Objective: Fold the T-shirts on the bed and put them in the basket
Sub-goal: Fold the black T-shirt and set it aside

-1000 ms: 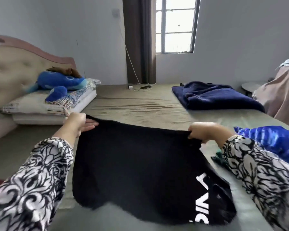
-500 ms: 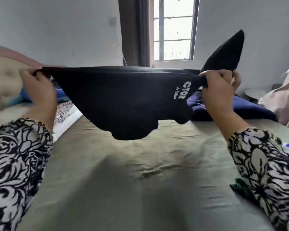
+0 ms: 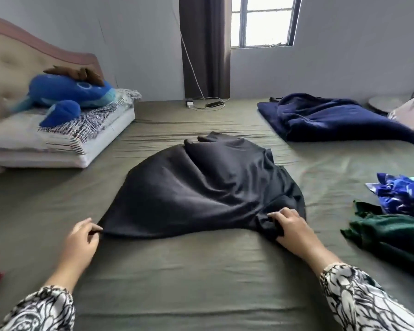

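The black T-shirt (image 3: 208,187) lay rumpled on the bed (image 3: 201,271). The left hand (image 3: 81,237) pinched its near corner and the right hand (image 3: 289,226) gripped the other. Pulling both corners evenly should flatten it for folding.

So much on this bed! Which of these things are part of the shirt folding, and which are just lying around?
Part of the job:
- black T-shirt, pinched at its near corners by the left hand and right hand
- green shirt and blue patterned shirt, waiting unfolded

Just lying about:
- blue plush toy on the pillows
- navy blanket
- phone on its charger

No basket shows.
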